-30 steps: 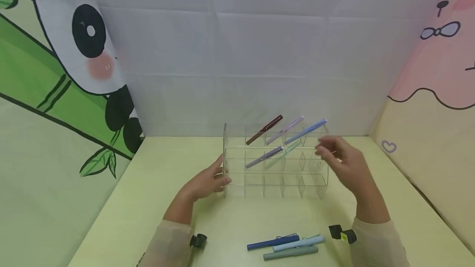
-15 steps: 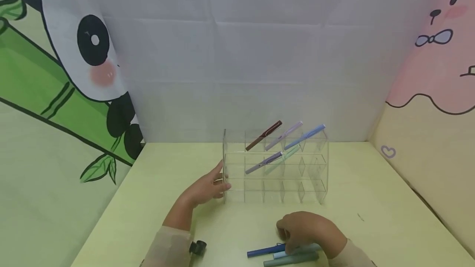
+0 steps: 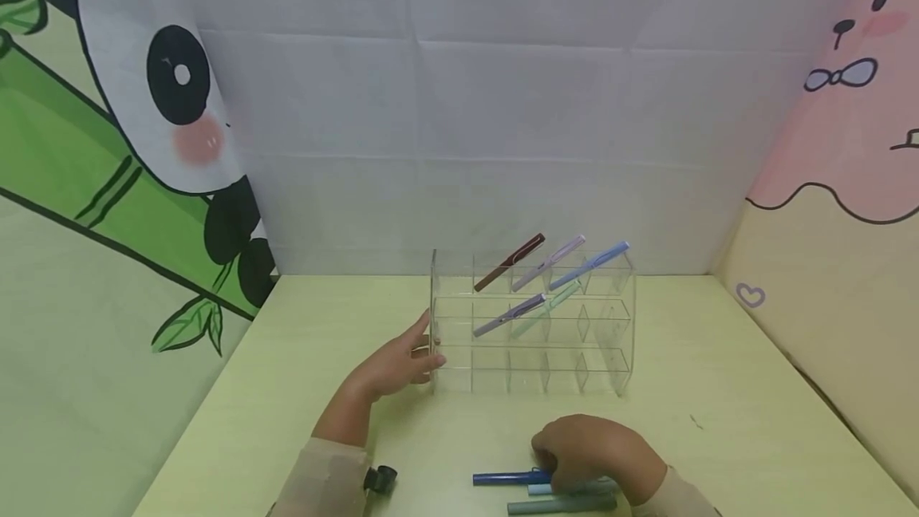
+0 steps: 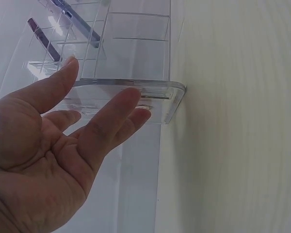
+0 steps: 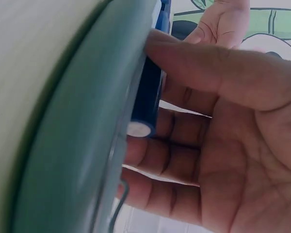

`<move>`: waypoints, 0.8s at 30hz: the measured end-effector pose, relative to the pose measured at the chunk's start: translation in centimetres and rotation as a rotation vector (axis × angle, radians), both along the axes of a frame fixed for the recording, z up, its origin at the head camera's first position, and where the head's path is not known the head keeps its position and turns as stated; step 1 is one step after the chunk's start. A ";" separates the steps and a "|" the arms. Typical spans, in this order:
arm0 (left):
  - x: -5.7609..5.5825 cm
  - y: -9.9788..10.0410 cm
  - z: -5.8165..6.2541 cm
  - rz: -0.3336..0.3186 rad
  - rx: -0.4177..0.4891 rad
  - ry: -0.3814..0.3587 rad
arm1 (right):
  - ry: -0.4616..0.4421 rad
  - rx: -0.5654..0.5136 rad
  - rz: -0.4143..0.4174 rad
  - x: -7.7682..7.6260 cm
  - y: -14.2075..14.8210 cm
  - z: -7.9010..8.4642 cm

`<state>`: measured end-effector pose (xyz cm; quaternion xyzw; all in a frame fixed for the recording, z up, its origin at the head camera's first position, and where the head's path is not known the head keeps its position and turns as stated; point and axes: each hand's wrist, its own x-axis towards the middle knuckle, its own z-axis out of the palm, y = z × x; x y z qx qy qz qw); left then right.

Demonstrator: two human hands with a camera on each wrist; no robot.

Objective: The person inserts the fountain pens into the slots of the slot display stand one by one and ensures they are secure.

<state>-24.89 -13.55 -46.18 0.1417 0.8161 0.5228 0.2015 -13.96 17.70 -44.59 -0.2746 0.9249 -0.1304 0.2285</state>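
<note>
My right hand (image 3: 596, 453) pinches a dark blue pen (image 3: 506, 479) at the table's front. In the right wrist view, thumb and fingers close round this pen (image 5: 146, 99). A light blue pen (image 3: 540, 490) lies partly hidden under the hand, and a grey-green pen (image 3: 560, 506) lies nearest the front edge of the view. My left hand (image 3: 391, 365) touches the left side of a clear tiered pen rack (image 3: 491, 357), its fingers (image 4: 111, 119) extended against the side panel. Several pens lean in the rack: maroon (image 3: 510, 263), lilac, blue, purple-grey (image 3: 510, 315) and mint green.
The rack's bottom tier (image 3: 527, 369) shows bare compartments. Behind the table (image 3: 345, 317) hangs a white cloth backdrop (image 3: 517, 142), with cartoon-printed panels on both sides. A small dark mark (image 3: 696, 421) shows on the tabletop at right.
My right hand has come down from the rack's right side to the loose pens and grips the dark blue one, which has turned slightly. My left hand stays at the rack.
</note>
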 end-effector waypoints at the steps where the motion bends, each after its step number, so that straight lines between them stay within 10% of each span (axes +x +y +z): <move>1: 0.0 0.0 0.0 -0.001 0.001 -0.003 | 0.006 -0.004 0.003 -0.1 0.1 0.0; 24: 0.0 -0.1 0.1 -0.006 0.011 -0.013 | 0.161 -0.332 -0.131 -2.4 5.1 4.3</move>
